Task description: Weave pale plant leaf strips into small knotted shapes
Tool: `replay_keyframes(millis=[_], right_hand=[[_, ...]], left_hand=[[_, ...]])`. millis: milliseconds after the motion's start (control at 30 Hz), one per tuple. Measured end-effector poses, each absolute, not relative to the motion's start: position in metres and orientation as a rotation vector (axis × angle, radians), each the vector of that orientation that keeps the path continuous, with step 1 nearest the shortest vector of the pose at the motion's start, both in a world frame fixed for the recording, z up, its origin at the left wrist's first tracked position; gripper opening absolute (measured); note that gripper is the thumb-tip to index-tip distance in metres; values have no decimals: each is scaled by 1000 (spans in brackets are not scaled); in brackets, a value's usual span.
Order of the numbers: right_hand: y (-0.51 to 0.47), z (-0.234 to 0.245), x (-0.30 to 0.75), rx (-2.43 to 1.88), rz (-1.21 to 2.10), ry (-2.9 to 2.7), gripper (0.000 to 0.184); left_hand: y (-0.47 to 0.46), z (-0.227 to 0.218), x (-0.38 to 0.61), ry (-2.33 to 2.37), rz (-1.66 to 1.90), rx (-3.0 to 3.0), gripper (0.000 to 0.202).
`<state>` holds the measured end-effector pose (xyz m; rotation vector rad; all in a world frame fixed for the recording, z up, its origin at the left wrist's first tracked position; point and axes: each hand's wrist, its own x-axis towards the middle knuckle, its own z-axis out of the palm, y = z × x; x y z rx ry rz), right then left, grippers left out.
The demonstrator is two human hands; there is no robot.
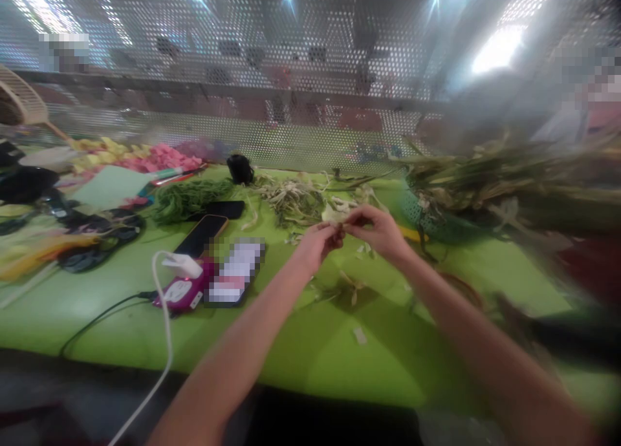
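Note:
Both my hands meet over the middle of a green table [291, 342]. My left hand [320, 242] is closed in a pinch on a pale dried leaf piece [334, 214]. My right hand [381, 229] pinches the same pale piece from the other side, fingers curled. Small leaf scraps [352, 287] lie on the table under my hands. A pile of dried pale and green leaves [294, 200] sits just beyond my hands.
Two phones [204, 233], a purple gadget with a white cable [182, 291] and black scissors [97, 229] lie at left. Green string [187, 197], pink and yellow pieces [145, 155], a green basket [427, 216] of long leaves at right, perforated metal screen behind.

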<state>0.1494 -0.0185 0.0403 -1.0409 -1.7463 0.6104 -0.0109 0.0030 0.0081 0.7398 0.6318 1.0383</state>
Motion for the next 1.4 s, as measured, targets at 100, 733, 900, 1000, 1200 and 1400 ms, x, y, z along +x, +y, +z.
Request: replay_keyframes(millis=[100, 733, 900, 1000, 1200, 1400], right_hand=[[-18, 42, 153, -1001, 546, -1805, 17], [-15, 36, 154, -1208, 234, -1900, 7], [-20, 40, 149, -1330, 297, -1803, 7], [-18, 38, 149, -1277, 448, -1752, 9], [-15, 34, 152, -1069, 645, -1663, 22], [-22, 40, 153, -1028, 333, -1912, 12]], left_hand=[[4, 9, -11, 638, 1041, 696, 14], [1, 7, -12, 718, 1008, 948, 13], [-3, 12, -14, 720, 1007, 1256, 21], [-1, 10, -13, 729, 1037, 1250, 20], [4, 4, -12, 738, 1068, 933, 13], [6, 3, -13, 708, 1055, 854, 12]])
